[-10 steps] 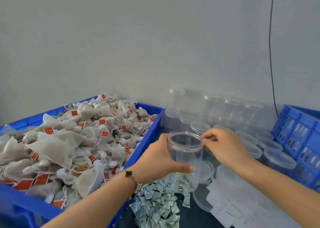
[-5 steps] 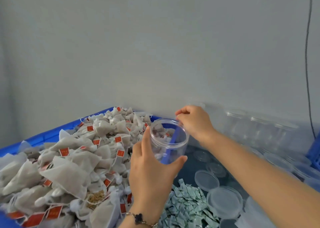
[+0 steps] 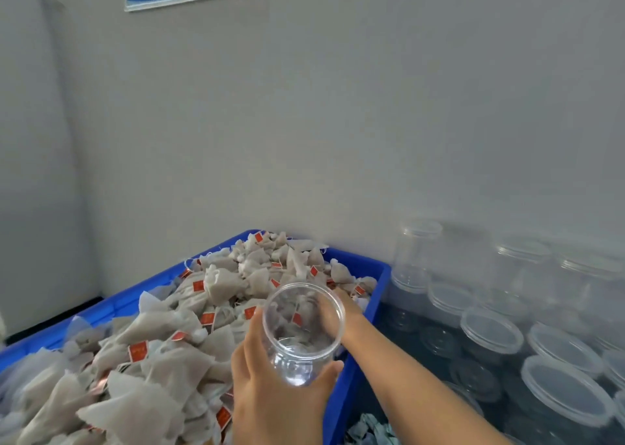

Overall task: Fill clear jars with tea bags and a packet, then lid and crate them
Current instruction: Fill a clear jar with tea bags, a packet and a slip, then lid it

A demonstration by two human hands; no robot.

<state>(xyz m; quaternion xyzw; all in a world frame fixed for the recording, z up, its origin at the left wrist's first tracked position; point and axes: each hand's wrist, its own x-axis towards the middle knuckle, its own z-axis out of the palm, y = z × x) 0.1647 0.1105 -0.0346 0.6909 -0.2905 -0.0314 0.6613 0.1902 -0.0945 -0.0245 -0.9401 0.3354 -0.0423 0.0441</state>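
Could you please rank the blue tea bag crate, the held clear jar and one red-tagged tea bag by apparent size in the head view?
1. Blue tea bag crate, far the largest.
2. Clear jar gripped by the left hand; nearness to the camera enlarges it.
3. Tea bag, smallest.

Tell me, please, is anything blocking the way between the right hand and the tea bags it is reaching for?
Nothing visible does. The right hand is already down at the tea bags in the blue crate. The clear jar, gripped by the left hand, only hides its fingers from the camera.
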